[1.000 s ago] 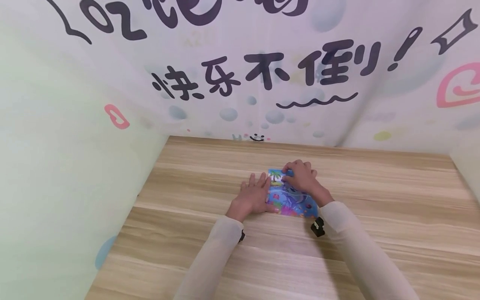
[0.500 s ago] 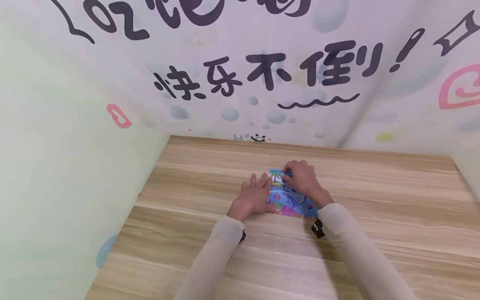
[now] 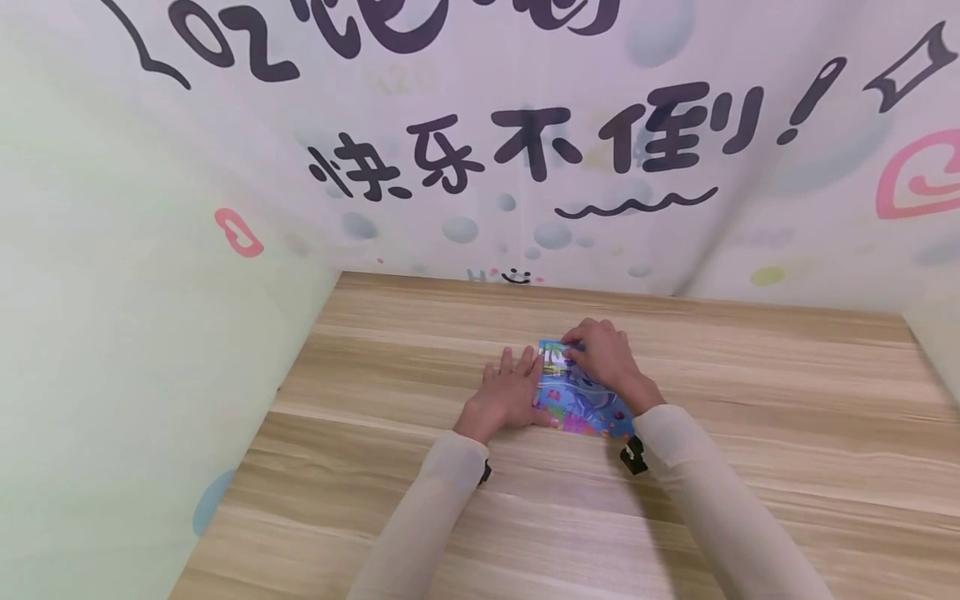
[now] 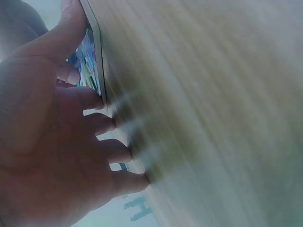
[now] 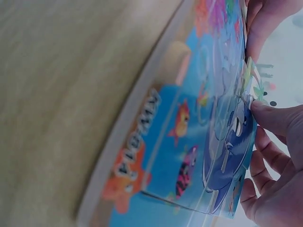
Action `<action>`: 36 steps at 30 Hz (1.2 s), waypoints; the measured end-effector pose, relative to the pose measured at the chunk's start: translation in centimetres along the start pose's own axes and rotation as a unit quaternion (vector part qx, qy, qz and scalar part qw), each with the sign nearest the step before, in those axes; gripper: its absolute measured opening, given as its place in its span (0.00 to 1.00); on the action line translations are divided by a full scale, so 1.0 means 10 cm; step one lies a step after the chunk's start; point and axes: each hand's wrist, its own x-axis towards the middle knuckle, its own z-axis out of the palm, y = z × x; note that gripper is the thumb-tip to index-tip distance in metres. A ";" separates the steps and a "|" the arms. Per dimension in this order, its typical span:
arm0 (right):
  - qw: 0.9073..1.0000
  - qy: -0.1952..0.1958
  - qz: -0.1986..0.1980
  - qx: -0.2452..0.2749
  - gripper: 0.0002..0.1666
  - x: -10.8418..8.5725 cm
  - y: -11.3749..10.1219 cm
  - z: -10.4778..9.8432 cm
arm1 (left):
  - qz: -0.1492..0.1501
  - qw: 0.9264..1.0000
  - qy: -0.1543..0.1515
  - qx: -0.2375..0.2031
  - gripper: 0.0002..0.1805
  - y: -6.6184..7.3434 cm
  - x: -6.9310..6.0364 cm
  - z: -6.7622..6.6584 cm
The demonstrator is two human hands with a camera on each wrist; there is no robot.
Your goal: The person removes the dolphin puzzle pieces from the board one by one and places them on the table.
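Sea-picture board (image 3: 581,408) on desk (image 3: 300,467) (palm tree (image 3: 553,352), 11 o'clock). Left hand (image 3: 512,396) straight-fingered at 9 o'clock edge; right hand (image 3: 604,354) pinching piece (image 5: 229,153) near 1 o'clock.

On the wooden table (image 3: 360,467), a sea-scene picture (image 3: 588,406) is touched by the spread left hand (image 3: 510,395) and curled right hand (image 3: 607,357)

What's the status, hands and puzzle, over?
Left hand spread at left side of puzzle. Right hand pinching it near far edge. Puzzle on table; right hand hides far right corner from head view.
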 end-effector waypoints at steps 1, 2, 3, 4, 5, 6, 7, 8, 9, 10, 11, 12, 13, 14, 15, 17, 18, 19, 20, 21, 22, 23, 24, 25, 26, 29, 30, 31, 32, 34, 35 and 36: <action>1.000 0.002 -0.001 0.002 0.12 0.00 0.00 0.00 | 0.000 1.000 0.000 0.000 0.60 0.00 0.00 0.00; 1.000 0.003 -0.002 0.005 0.12 0.00 0.00 0.00 | 0.000 1.000 0.000 0.000 0.60 0.00 0.00 0.00; 1.000 0.004 -0.005 0.006 0.12 0.00 0.00 0.00 | 0.000 1.000 0.000 -0.002 0.60 0.00 0.00 0.00; 1.000 0.006 -0.009 0.008 0.12 0.01 -0.01 -0.01 | 0.001 1.000 -0.001 -0.002 0.60 0.00 0.00 0.00; 1.000 0.008 -0.012 0.009 0.11 0.01 -0.01 -0.01 | 0.001 1.000 -0.002 -0.004 0.60 0.00 0.00 0.00; 1.000 0.009 -0.014 0.010 0.11 0.01 -0.01 -0.01 | 0.001 1.000 -0.002 -0.006 0.60 0.00 0.00 0.00; 1.000 0.009 -0.015 0.012 0.11 0.01 -0.01 -0.02 | 0.001 1.000 -0.003 -0.006 0.60 -0.01 0.00 0.00; 1.000 0.009 -0.018 0.013 0.11 0.02 -0.01 -0.02 | 0.002 1.000 -0.004 -0.007 0.60 -0.01 0.00 -0.01; 1.000 0.007 -0.019 0.013 0.11 0.02 -0.02 -0.02 | 0.002 1.000 -0.005 -0.006 0.60 -0.01 0.01 -0.01; 1.000 0.003 -0.017 0.015 0.10 0.02 -0.02 -0.03 | 0.002 1.000 -0.005 -0.006 0.60 -0.01 0.01 0.00; 1.000 0.000 -0.015 0.017 0.10 0.02 -0.03 -0.04 | 0.002 1.000 -0.005 -0.007 0.60 -0.01 0.01 0.00; 1.000 -0.005 -0.014 0.020 0.10 0.02 -0.04 -0.04 | 0.002 1.000 -0.005 -0.006 0.60 -0.02 0.01 -0.01; 1.000 -0.009 -0.013 0.022 0.10 0.02 -0.04 -0.05 | 0.003 1.000 -0.006 -0.006 0.60 -0.02 0.01 -0.01; 1.000 -0.013 -0.012 0.026 0.10 0.02 -0.04 -0.06 | 0.003 1.000 -0.006 -0.007 0.60 -0.01 0.01 -0.01; 0.999 -0.016 -0.011 0.032 0.10 0.02 -0.04 -0.06 | 0.003 1.000 -0.006 -0.007 0.60 -0.01 0.01 -0.01; 0.999 -0.017 -0.012 0.048 0.10 0.02 -0.04 -0.07 | 0.004 1.000 -0.009 -0.008 0.60 -0.01 0.01 -0.01; 0.998 -0.016 -0.012 0.056 0.10 0.02 -0.03 -0.07 | 0.003 1.000 -0.009 -0.008 0.60 -0.01 0.01 -0.01; 0.998 -0.015 -0.011 0.067 0.10 0.02 -0.02 -0.07 | 0.003 1.000 -0.010 -0.007 0.60 -0.01 0.01 0.00; 0.997 -0.012 -0.010 0.079 0.10 0.02 -0.01 -0.07 | 0.003 1.000 -0.010 -0.007 0.59 -0.01 0.01 0.00; 0.996 -0.010 -0.008 0.091 0.10 0.02 0.00 -0.07 | 0.003 1.000 -0.010 -0.007 0.59 -0.01 0.01 0.00; 0.995 -0.007 -0.005 0.103 0.11 0.02 0.02 -0.07 | 0.003 1.000 -0.009 -0.006 0.59 -0.01 0.01 0.00; 0.994 -0.005 0.000 0.113 0.11 0.02 0.03 -0.06 | 0.003 1.000 -0.008 -0.006 0.59 -0.01 0.01 0.00; 0.992 -0.006 0.005 0.127 0.11 0.02 0.04 -0.06 | 0.002 1.000 -0.008 -0.006 0.59 -0.01 0.01 0.00; 0.990 -0.008 0.011 0.140 0.12 0.02 0.06 -0.06 | 0.002 1.000 -0.008 -0.006 0.59 -0.01 0.00 0.00; 0.988 -0.011 0.021 0.155 0.13 0.02 0.07 -0.06 | 0.003 1.000 -0.007 -0.007 0.59 -0.01 0.00 0.00; 0.974 -0.027 0.067 0.216 0.13 0.01 0.13 -0.08 | 0.004 1.000 -0.008 -0.009 0.59 -0.01 0.00 0.00; 0.966 -0.034 0.082 0.242 0.14 0.01 0.15 -0.09 | 0.005 1.000 -0.008 -0.011 0.59 -0.01 -0.01 0.00; 0.957 -0.040 0.101 0.267 0.14 0.00 0.18 -0.10 | 0.006 1.000 -0.008 -0.012 0.59 -0.01 -0.01 0.00; 0.947 -0.046 0.120 0.296 0.14 0.00 0.20 -0.12 | 0.006 1.000 -0.008 -0.012 0.59 -0.02 0.00 0.00; 0.925 -0.058 0.150 0.344 0.16 -0.02 0.25 -0.17 | 0.008 1.000 -0.008 -0.013 0.59 -0.02 0.00 0.01; 0.916 -0.063 0.160 0.362 0.17 -0.03 0.28 -0.19 | 0.008 1.000 -0.007 -0.013 0.59 -0.03 0.00 0.01; 0.910 -0.069 0.165 0.375 0.18 -0.05 0.30 -0.22 | 0.008 1.000 -0.007 -0.012 0.59 -0.03 0.00 0.02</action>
